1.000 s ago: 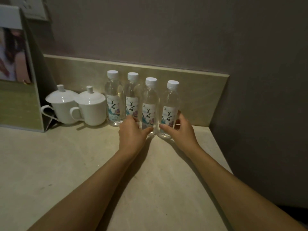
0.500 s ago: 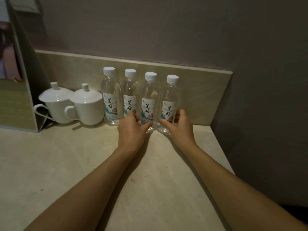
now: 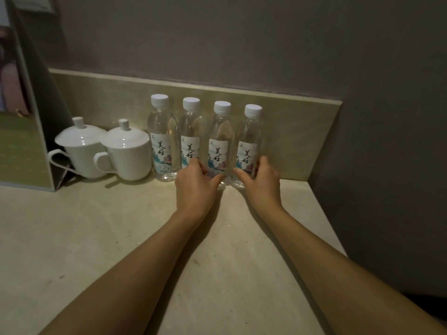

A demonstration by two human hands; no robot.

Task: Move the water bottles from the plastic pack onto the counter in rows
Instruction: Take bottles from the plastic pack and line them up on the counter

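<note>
Against the backsplash (image 3: 290, 122), our left hand (image 3: 196, 187) grips the third bottle (image 3: 219, 141), our right hand (image 3: 262, 183) the fourth bottle (image 3: 249, 141), both upright on the tabletop (image 3: 96, 238).

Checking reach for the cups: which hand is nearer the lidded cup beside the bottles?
Left. The left hand sits two bottles over from the lidded cup; the right hand is farther right, at the end bottle.
</note>
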